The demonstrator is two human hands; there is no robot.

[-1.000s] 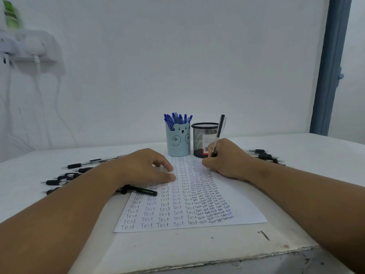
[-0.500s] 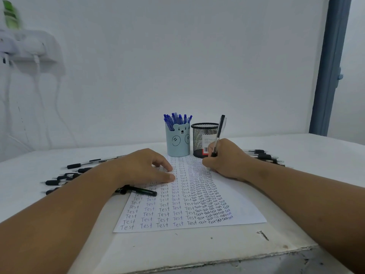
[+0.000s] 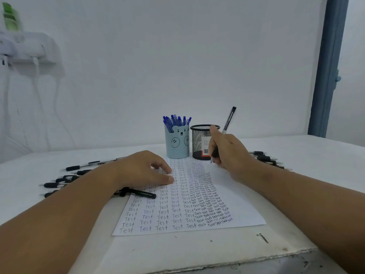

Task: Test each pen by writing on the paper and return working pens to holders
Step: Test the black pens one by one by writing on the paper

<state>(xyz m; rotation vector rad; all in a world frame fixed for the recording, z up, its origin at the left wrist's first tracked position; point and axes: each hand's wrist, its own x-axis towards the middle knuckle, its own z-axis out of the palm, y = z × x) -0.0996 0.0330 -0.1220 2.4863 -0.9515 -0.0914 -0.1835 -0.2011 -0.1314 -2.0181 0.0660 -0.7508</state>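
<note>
A white paper (image 3: 233, 206) covered with rows of the word "Test" lies on the table. My right hand (image 3: 229, 153) grips a black pen (image 3: 228, 120), its tip just above the paper's far right corner in front of the black mesh holder (image 3: 199, 143). My left hand (image 3: 146, 169) rests on the paper's left part, fingertips pressing it down. A light blue bear holder (image 3: 176, 143) holds several blue pens (image 3: 176, 120). A black pen cap (image 3: 138, 193) lies under my left wrist at the paper's edge.
Several black pens (image 3: 67, 178) lie spread on the table to the left, and more black pens (image 3: 266, 158) lie behind my right hand. The white table's chipped front edge (image 3: 237, 262) is close. A wall shelf (image 3: 25, 48) hangs at the left.
My right hand has lifted and tilted the pen's top to the right, raising the tip off the paper. My left hand has stayed in place.
</note>
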